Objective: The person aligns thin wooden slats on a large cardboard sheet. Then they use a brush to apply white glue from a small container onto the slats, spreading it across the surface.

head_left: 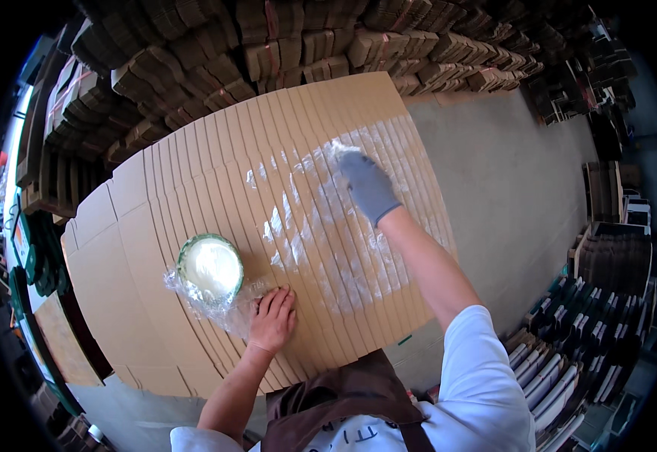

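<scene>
Overlapping sheets of brown cardboard (164,162) fan out in front of me, their edges making a row of parallel strips. White paste (298,248) is smeared over the strips on the right half. My right hand (370,187), in a grey glove, presses at the far part of the smear. Its fingers are curled, and a white lump shows at their tips; what they hold is too covered to name. Bare and flat, my left hand (273,318) rests on the cardboard near its front edge. Beside it stands a round tub of white paste (211,267) with a green rim and clear plastic film (227,310) around it.
Tall stacks of bundled cardboard (279,56) line the far side. Grey floor (487,151) stretches to the right of the sheets. Racks of dark and white flat pieces (569,354) stand at the lower right. A wooden pallet (50,192) is at the left.
</scene>
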The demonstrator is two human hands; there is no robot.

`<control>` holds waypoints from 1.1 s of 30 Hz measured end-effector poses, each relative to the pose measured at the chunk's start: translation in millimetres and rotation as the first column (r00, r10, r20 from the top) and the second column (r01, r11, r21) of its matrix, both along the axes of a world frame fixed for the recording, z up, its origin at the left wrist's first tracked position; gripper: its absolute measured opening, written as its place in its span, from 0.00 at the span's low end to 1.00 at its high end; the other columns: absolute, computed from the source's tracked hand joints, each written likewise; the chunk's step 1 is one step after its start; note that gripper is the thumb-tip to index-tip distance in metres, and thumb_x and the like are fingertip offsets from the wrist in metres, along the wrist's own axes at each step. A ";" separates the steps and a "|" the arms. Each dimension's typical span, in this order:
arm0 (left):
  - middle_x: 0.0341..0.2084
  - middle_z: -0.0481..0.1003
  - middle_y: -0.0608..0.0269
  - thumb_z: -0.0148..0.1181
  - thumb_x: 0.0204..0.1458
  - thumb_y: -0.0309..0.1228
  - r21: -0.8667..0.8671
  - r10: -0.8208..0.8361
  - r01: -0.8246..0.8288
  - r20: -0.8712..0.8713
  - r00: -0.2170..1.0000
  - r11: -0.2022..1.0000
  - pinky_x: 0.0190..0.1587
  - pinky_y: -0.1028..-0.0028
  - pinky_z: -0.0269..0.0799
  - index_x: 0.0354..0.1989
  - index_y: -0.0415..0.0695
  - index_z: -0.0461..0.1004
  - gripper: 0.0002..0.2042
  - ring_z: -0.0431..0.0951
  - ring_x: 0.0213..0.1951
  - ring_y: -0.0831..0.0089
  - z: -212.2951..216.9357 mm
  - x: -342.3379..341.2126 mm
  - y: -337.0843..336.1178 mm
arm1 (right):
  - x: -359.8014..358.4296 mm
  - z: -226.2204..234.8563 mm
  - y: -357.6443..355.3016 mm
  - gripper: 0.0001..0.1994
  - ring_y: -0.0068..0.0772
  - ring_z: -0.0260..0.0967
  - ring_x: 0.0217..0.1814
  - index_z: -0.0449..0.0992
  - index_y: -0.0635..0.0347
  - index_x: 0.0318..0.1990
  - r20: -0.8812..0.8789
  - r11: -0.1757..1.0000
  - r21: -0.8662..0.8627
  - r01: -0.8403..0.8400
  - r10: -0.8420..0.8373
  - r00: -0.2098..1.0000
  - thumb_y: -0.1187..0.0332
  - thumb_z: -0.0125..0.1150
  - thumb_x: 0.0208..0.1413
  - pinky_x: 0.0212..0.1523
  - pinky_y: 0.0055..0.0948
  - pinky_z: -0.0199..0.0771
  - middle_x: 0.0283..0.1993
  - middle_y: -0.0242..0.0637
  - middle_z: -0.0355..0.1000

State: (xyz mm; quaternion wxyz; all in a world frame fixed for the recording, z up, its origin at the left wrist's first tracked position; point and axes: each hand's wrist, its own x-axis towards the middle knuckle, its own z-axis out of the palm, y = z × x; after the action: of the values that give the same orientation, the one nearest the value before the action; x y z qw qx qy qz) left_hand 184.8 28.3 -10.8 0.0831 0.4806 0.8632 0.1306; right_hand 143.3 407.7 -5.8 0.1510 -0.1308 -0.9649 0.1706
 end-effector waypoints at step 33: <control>0.60 0.69 0.67 0.62 0.47 0.36 0.006 -0.021 0.021 0.027 0.999 1.000 0.62 0.57 0.57 0.57 0.49 0.71 0.25 0.65 0.60 0.66 -3.0 0.9 -2.5 | 65.2 7.4 11.0 0.08 0.49 0.72 0.46 0.74 0.57 0.42 0.248 0.965 -0.082 0.251 -0.224 0.943 0.72 0.52 0.56 0.42 0.47 0.75 0.48 0.44 0.70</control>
State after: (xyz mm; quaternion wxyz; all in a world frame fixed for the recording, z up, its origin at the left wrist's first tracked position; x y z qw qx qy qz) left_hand 185.8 25.8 -13.8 0.0945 0.4881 0.8565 0.1388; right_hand 208.5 418.7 1.6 0.0471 -0.2740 -0.9419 0.1883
